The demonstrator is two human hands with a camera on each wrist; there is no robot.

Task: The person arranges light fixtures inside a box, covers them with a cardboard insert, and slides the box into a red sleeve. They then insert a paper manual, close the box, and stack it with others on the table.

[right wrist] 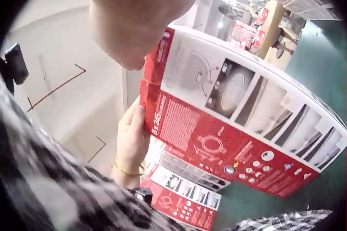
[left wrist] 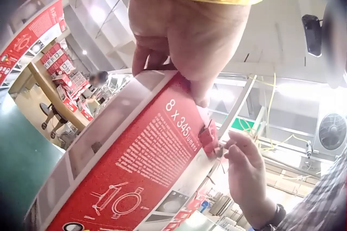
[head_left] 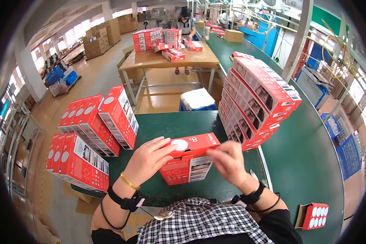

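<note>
A red and white printed box [head_left: 178,171] stands upright on the green table [head_left: 146,122] in front of the person. The left hand [head_left: 149,157] rests on the left part of its red top, fingers extended across it; in the left wrist view the left hand [left wrist: 181,36] lies over the box's upper end. At the top's right end is the right hand [head_left: 228,162], its fingers bent near the edge; the left wrist view shows that hand [left wrist: 246,174] beside a small red flap [left wrist: 208,138]. Whether its fingertips pinch the flap cannot be told.
Upright red boxes [head_left: 85,160] stand in rows at the left. A tall leaning stack of boxes [head_left: 258,97] is at the right. One small box [head_left: 316,216] lies at the lower right. Beyond, another person [head_left: 186,28] is at a wooden table [head_left: 150,61] with more boxes.
</note>
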